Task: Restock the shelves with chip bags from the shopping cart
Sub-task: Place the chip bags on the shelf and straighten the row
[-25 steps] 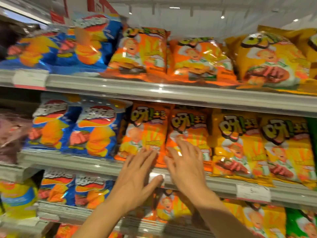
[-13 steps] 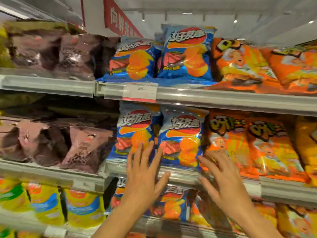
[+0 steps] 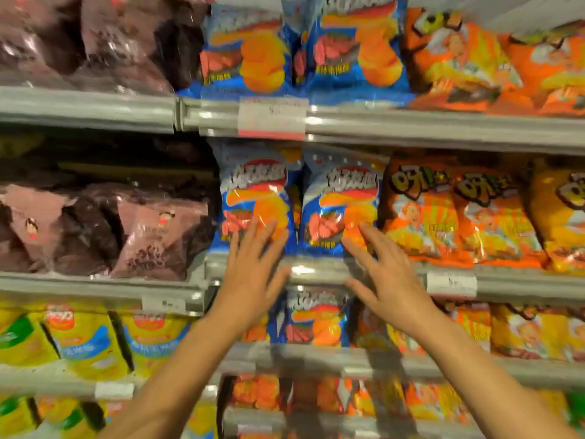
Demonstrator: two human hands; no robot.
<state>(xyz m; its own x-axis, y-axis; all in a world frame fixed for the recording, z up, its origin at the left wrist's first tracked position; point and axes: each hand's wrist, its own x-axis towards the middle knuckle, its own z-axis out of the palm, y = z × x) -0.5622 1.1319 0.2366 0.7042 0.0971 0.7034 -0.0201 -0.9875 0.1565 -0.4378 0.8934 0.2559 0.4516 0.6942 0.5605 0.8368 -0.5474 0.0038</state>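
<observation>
Both hands are reaching up to the middle shelf rail (image 3: 316,270), and the two blue chip bags (image 3: 256,198) are standing just behind that rail, side by side and upright, with their long axis going from bottom to top. The bags are lying straight ahead of the hands and a little above them. The left hand (image 3: 250,274) is in front of the left blue bag, and the right hand (image 3: 386,277) is in front of the right blue bag (image 3: 343,201), so each hand is nearer to its own bag.

The left hand is spreading its fingers wide and holding nothing; its fingertips are lying over the lower part of the left bag, but the picture is blurred and I cannot tell if they are really pressing it. The right hand is also spreading flat and carrying nothing, with its fingertips over the lower corner of the right bag. The two hands are apart, with the gap between the bags above the space between them.

In my judgement, the person is straightening or pushing back these bags above the rail. The shopping cart is not showing in this view. Orange bags (image 3: 421,213) are standing right of the blue ones, and brown bags (image 3: 152,236) to their left.
</observation>
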